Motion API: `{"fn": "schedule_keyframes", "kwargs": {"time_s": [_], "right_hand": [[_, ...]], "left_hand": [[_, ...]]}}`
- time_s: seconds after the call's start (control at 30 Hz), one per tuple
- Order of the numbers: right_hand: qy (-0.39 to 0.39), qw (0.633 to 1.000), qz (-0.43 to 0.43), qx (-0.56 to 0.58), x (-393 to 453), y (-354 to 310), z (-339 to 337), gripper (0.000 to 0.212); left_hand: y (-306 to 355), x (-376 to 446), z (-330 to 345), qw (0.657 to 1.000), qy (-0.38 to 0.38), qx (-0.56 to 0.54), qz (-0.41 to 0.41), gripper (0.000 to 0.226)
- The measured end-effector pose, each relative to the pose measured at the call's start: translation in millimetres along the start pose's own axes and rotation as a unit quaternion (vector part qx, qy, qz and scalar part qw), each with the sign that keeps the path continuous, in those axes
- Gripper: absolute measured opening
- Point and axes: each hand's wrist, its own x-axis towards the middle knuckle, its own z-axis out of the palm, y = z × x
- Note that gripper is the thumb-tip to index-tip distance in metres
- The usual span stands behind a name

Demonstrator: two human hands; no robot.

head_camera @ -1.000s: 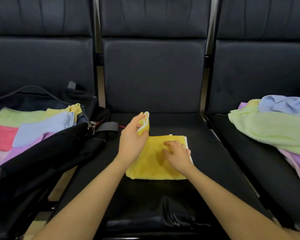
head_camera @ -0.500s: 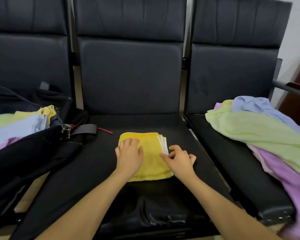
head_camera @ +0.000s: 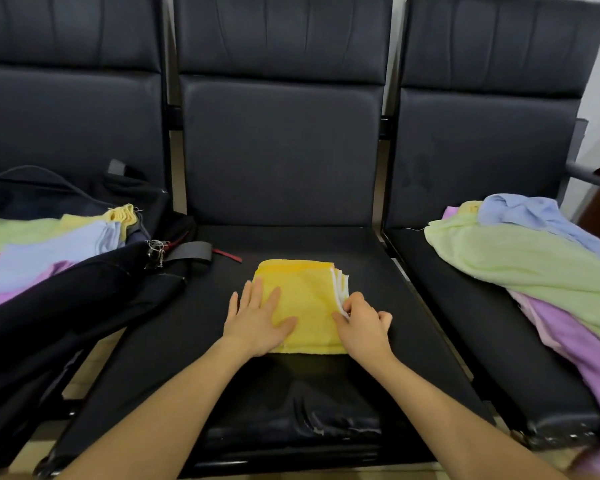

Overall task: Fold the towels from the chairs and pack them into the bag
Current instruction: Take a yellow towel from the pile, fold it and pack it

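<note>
fuzzy terry-cloth yellow towel, smooth matt leatherette chair seat

One cam only, head-worn, wide-angle. Looks fwd and down at the middle chair from just in front, close above its seat. Chair to left and chair to right cut off at frame edges; both forearms enter from bottom.
</note>
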Motion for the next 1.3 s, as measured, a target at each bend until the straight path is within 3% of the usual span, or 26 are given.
{"fn": "schedule_keyframes", "kwargs": {"time_s": [0.1, 0.23, 0.33, 0.4, 0.43, 0.47, 0.53, 0.6, 0.93, 1.07, 1.1, 1.17, 1.23, 1.3], "right_hand": [[-0.007, 1.0, 0.008, 0.004, 0.0, 8.5, -3.6, 0.024], [0.015, 0.997, -0.019, -0.069, -1.3, 13.8, -7.0, 0.011], [0.021, 0.978, -0.145, -0.147, 0.3, 18.6, -4.5, 0.046], [0.011, 0.946, -0.257, -0.197, 3.6, 19.2, -4.0, 0.049], [-0.032, 0.934, -0.275, -0.227, 5.8, 19.5, -4.0, 0.052], [-0.07, 0.928, -0.275, -0.239, 7.5, 21.1, -2.3, 0.054], [-0.185, 0.931, -0.195, -0.245, 12.5, 26.6, 1.7, 0.059], [-0.217, 0.926, -0.154, -0.267, 18.6, 28.2, 1.9, 0.064], [-0.203, 0.937, -0.148, -0.242, 35.6, 16.9, 3.4, 0.062], [-0.138, 0.936, -0.244, -0.212, 24.9, 10.1, -9.5, 0.049], [-0.129, 0.935, -0.272, -0.188, 21.1, 9.8, -10.8, 0.045], [-0.13, 0.928, -0.316, -0.148, 14.7, 8.4, -11.4, 0.042], [-0.134, 0.92, -0.343, -0.13, 8.0, 5.8, -10.1, 0.059], [-0.125, 0.919, -0.344, -0.143, 5.9, 6.9, -7.9, 0.07]], "left_hand": [[3.9, -1.3, 2.5, 0.995, 0.067, 0.027, 0.063, 0.086], [6.0, -2.0, 3.0, 0.996, -0.03, 0.015, 0.079, 0.062], [7.0, -2.1, 3.7, 0.996, -0.053, 0.022, 0.07, 0.064], [8.1, -2.7, 4.3, 0.996, -0.062, 0.022, 0.063, 0.066], [8.1, -2.9, 4.4, 0.996, -0.066, 0.022, 0.06, 0.066], [8.1, -2.7, 4.5, 0.996, -0.07, 0.019, 0.057, 0.067], [7.5, -1.7, 4.8, 0.996, -0.079, 0.011, 0.051, 0.068], [6.8, 0.0, 6.9, 0.996, -0.077, 0.002, 0.049, 0.068], [-3.2, 4.2, 6.5, 0.998, 0.027, -0.032, 0.049, 0.065], [-4.4, -10.4, -3.0, 0.991, 0.082, -0.031, 0.104, 0.089], [-5.5, -15.0, -4.4, 0.989, 0.083, -0.034, 0.12, 0.087], [-8.2, -22.2, -4.4, 0.984, 0.09, -0.032, 0.15, 0.06], [-10.3, -28.3, -2.6, 0.981, 0.099, -0.031, 0.166, 0.035], [-13.6, -31.2, -0.8, 0.981, 0.098, -0.043, 0.163, 0.03]]}}
